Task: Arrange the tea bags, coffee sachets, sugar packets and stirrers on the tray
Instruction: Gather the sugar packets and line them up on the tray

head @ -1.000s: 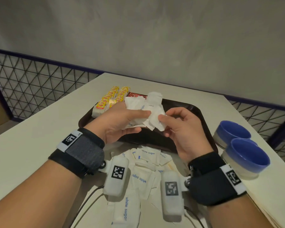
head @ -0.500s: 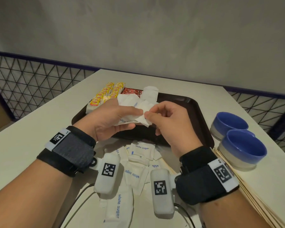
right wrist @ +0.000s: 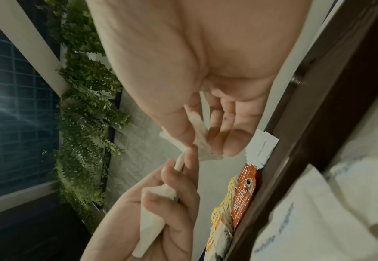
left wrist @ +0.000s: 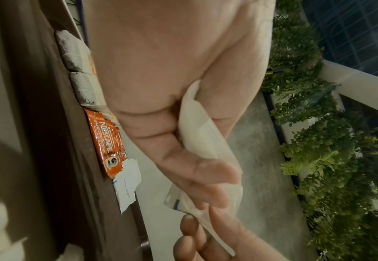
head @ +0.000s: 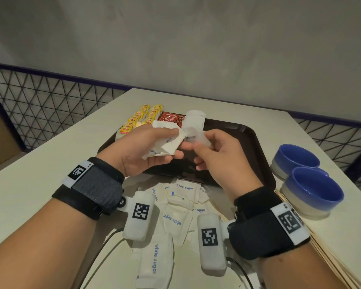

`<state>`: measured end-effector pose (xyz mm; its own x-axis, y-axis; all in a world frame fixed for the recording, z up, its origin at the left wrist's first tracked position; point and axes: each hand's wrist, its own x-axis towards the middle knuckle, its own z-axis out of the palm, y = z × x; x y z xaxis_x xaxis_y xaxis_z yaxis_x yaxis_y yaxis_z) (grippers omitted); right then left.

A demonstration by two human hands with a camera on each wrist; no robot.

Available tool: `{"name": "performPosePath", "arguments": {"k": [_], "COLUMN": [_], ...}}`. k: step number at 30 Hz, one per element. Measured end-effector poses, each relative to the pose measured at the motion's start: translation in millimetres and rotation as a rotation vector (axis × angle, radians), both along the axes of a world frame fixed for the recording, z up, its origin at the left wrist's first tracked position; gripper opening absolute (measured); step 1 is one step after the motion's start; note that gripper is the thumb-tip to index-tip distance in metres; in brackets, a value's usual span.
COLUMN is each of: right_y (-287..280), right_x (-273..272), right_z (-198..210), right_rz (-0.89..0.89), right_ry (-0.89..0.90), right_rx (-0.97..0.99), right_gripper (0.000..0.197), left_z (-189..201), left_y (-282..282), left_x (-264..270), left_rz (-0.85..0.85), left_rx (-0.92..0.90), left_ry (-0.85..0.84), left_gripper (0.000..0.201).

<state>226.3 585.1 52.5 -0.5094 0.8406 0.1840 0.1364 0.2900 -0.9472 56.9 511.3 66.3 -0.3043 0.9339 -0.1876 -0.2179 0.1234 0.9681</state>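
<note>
My left hand (head: pixel 174 143) grips a bundle of white sugar packets (head: pixel 165 143) above the near left part of the dark brown tray (head: pixel 250 140). Thumb and fingers of my right hand (head: pixel 198 146) pinch one sugar packet (head: pixel 199 138) at the bundle's right edge; the right wrist view shows this pinched packet (right wrist: pixel 197 136). On the tray's far left lie rows of yellow-tagged tea bags (head: pixel 141 117), red coffee sachets (head: pixel 171 117) and a single sugar packet (head: pixel 194 119). Several loose sugar packets (head: pixel 183 190) lie on the table below my wrists.
Two blue bowls (head: pixel 313 191) stand on the table right of the tray. A pile of thin pale strips (head: pixel 331 265) lies under them at the table's right edge. A mesh railing (head: pixel 50 105) runs behind the table.
My right hand has drawn one packet a little to the right out of the bundle. Both hands stay over the tray's near edge.
</note>
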Motion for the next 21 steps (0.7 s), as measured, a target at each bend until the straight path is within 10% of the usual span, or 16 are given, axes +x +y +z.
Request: {"name": "performPosePath", "arguments": {"k": [10, 21], "right_y": [14.3, 2.9], "right_x": [6.9, 0.8], "right_z": [3.4, 1.4], "right_rz": [-0.055, 0.046], "right_ry": [0.458, 0.402], "right_rx": [-0.597, -0.591], "right_gripper": [0.015, 0.014], "left_z": [-2.9, -7.1], "left_y": [2.4, 4.5], "left_x": [-2.6, 4.5], "left_rz": [0.049, 0.009], "left_rx": [-0.003, 0.097], "left_ry": [-0.007, 0.067], "left_gripper": [0.032, 0.040]}}
